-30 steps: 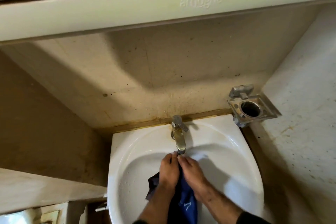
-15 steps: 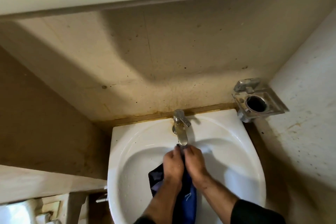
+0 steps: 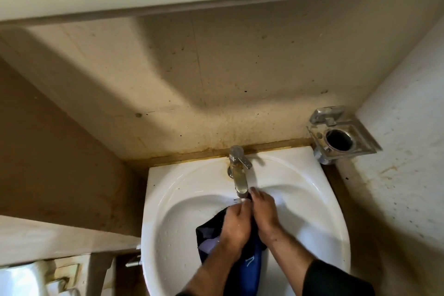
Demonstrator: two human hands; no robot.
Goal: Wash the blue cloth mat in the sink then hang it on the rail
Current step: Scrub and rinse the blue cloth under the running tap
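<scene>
Both hands are down in the white sink (image 3: 319,202), pressed close together just below the spout of the metal tap (image 3: 239,173), with the blue cloth mat (image 3: 249,264) bunched between them. The left hand (image 3: 234,228) comes in from the lower middle of the view, forearm bare, wrist bent so that the back of the hand faces up and the fingers curl down and inward over the cloth; its grip is closed on a gathered fold of the mat. The right hand (image 3: 263,214) reaches in from the lower right, a dark sleeve (image 3: 336,279) pushed back to the forearm, its fingers pointing toward the tap and lying almost against the spout's end; its grip is likewise closed around the mat, thumb side pressed to the left hand. The mat sits inside the basin: a dark corner spreads out to the left of the left hand against the white bowl, and a brighter blue length with a small white mark hangs down between the two forearms toward the near rim. Whether water runs from the tap cannot be told. A metal holder (image 3: 341,137) with a round opening is fixed to the wall just beyond the sink's far right corner.
</scene>
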